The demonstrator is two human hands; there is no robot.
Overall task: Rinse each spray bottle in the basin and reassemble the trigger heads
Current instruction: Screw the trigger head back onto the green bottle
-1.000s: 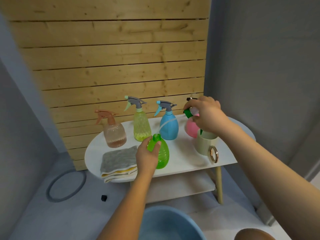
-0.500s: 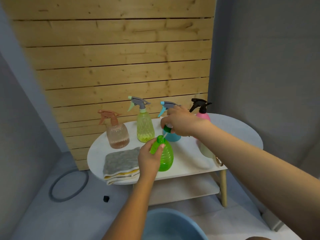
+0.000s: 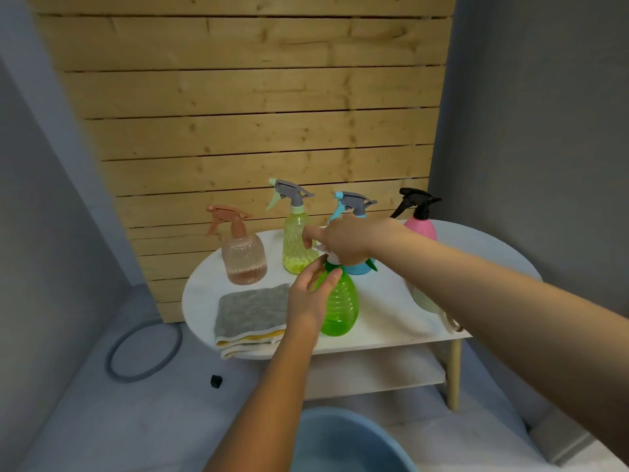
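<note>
A green spray bottle (image 3: 340,306) stands near the front of the white oval table (image 3: 384,294). My left hand (image 3: 308,296) grips its neck and shoulder. My right hand (image 3: 350,241) holds the green-and-white trigger head (image 3: 332,260) right over the bottle's mouth; most of the head is hidden in my fingers. Behind stand a peach bottle (image 3: 243,257), a yellow bottle (image 3: 296,247), a blue bottle (image 3: 357,269) partly hidden by my hand, and a pink bottle (image 3: 420,228), each with its trigger head on. The blue basin (image 3: 343,444) sits on the floor below.
A folded grey and yellow towel (image 3: 253,315) lies on the table's left front. A pale mug (image 3: 425,301) stands behind my right forearm. A lower shelf (image 3: 374,373) runs under the table. On the floor lie a grey ring (image 3: 143,350) and a small black piece (image 3: 216,381).
My right hand carried the trigger head from beside the pink bottle leftward and down to the green bottle's mouth. My left hand kept its hold on the green bottle.
</note>
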